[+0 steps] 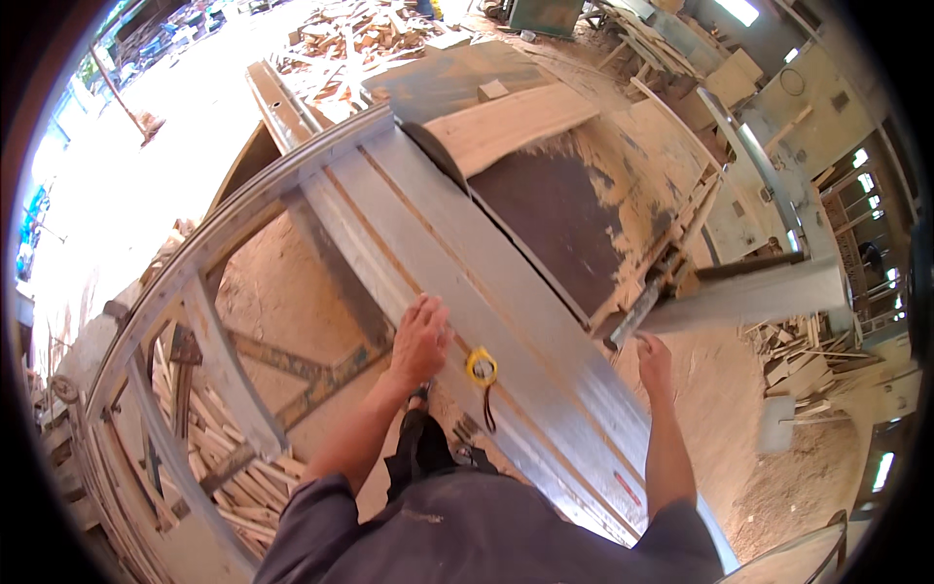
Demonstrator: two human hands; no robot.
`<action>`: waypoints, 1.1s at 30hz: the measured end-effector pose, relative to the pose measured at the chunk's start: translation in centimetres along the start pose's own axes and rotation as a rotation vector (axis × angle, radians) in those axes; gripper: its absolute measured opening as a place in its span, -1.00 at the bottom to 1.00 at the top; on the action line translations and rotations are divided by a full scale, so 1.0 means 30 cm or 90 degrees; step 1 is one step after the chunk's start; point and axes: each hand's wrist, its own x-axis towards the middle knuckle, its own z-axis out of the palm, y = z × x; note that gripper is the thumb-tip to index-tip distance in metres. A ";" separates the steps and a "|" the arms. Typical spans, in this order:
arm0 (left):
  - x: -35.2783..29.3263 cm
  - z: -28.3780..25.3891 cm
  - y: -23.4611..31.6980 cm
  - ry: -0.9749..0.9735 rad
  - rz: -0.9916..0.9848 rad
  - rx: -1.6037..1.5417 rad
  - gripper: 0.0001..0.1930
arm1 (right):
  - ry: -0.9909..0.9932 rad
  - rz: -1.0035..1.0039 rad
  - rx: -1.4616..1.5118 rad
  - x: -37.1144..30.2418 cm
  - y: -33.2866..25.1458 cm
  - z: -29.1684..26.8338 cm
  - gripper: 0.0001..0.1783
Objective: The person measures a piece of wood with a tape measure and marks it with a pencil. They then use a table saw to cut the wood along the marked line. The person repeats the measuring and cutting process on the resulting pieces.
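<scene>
The left hand [420, 341] is being laid flat, fingers spread, on the grey saw bench [506, 321], just beside a yellow tape measure [482, 367]. The right hand [654, 355] is being held at the bench's far edge by a metal lever [637, 311]; its grip cannot be told.

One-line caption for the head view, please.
Left hand flat on a grey saw table beside a yellow tape measure; right hand near a metal lever.

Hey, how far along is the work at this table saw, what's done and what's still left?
Done: a wooden plank already lies on the far end of the saw table, and sawdust covers its right side. In hand: the left hand rests flat on the sliding table beside a yellow tape measure; the right hand reaches toward the metal fence bar. Left: the plank is not against the saw blade yet; no cut is under way.
</scene>
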 end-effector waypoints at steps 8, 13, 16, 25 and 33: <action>0.101 0.040 -0.078 -0.158 -0.024 0.026 -0.44 | -0.076 -0.430 -0.081 1.118 -0.473 0.563 -0.66; 0.110 0.059 -0.093 -0.189 -0.053 0.026 -0.43 | -0.125 -0.392 -0.164 1.588 -0.828 0.778 -0.55; 0.123 0.068 -0.100 -0.188 -0.068 0.049 -0.46 | -0.089 -0.528 -0.145 1.722 -0.966 0.910 -0.50; 0.119 0.049 -0.092 -0.206 -0.108 0.066 -0.49 | -0.091 -0.421 -0.264 1.756 -1.135 1.064 -0.49; 0.079 0.051 -0.063 -0.185 -0.105 0.074 -0.52 | -0.047 -0.398 -0.291 1.596 -0.817 0.853 -0.59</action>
